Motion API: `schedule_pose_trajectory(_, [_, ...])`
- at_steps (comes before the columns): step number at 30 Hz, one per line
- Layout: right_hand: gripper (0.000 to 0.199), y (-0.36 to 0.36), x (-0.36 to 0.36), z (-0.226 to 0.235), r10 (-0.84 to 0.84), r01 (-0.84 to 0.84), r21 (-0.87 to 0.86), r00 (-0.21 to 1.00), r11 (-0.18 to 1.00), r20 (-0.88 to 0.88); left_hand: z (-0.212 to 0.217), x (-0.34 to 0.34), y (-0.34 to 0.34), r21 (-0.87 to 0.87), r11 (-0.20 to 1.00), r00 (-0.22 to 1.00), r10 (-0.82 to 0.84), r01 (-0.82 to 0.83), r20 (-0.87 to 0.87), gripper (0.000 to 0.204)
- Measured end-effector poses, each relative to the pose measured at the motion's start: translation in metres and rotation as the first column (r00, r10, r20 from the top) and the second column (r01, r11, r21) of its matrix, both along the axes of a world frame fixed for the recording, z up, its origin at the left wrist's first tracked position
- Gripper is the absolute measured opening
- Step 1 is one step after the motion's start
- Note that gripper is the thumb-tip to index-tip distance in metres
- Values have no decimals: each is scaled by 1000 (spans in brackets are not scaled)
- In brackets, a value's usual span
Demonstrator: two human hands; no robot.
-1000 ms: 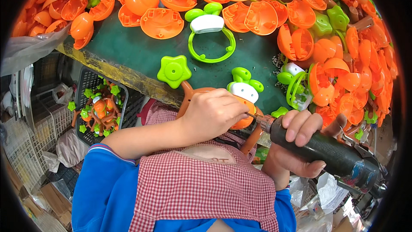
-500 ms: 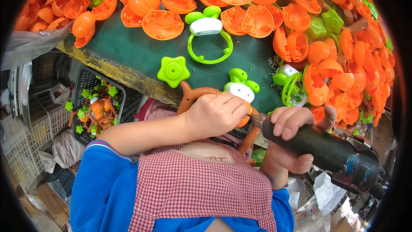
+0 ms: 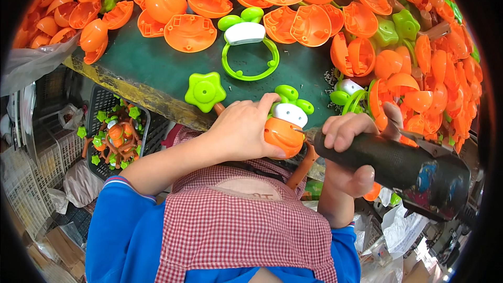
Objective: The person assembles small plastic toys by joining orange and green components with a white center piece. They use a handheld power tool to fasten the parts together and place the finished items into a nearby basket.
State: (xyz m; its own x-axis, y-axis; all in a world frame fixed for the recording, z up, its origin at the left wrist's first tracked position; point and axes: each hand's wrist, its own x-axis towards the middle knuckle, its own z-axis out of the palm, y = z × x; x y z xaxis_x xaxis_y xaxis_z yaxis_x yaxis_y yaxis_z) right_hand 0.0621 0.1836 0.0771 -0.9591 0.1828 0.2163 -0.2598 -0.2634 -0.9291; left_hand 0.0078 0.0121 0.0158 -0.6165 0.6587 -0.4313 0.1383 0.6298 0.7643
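Note:
My left hand point(image 3: 238, 131) grips the side of a plastic toy with an orange rounded body point(image 3: 283, 137), a white eye piece point(image 3: 290, 115) and green knobs on top. A brown curved tube point(image 3: 302, 170) runs beside the toy, and a green star-shaped piece point(image 3: 205, 92) sticks out past my left hand. Wrapped round a thick black power screwdriver point(image 3: 403, 170), my right hand point(image 3: 348, 152) holds it slanted, its front end just right of the orange body. The driver's tip is hard to make out.
Orange half shells point(image 3: 190, 33) are strewn along the green worktop point(image 3: 157, 68) and heaped at right. A green ring with a white piece point(image 3: 250, 65) lies ahead of my hands. A dark basket point(image 3: 96, 112) at lower left holds finished-looking toys. The worktop's yellow edge point(image 3: 133, 91) is worn.
My left hand has shifted from the toy's front to its left side, uncovering the orange body. The screwdriver's front end has drawn back from the toy to the right.

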Motion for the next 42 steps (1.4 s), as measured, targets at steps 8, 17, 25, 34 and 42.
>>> schedule_pose_trajectory(8, [73,3,-11,-36,95,-98,22,987,995,127,1,-1,0,24,1000,1000,10,-10,23,95])
schedule_pose_trajectory(17, [69,15,-29,-62,425,-432,-241,901,869,-80,-2,-4,-1,44,999,997,23,-26,72,95])
schedule_pose_trajectory(25, [91,21,-44,-35,131,-149,-121,981,981,-143,-7,-3,-7,128,992,1000,6,-6,1,92])
schedule_pose_trajectory(34, [79,33,-60,-61,-159,167,31,972,986,-175,-16,-7,-5,375,927,886,174,1,-431,48])
schedule_pose_trajectory(42, [92,29,-16,-14,-100,91,-46,957,995,-273,-17,-15,37,400,898,711,161,182,-685,15])
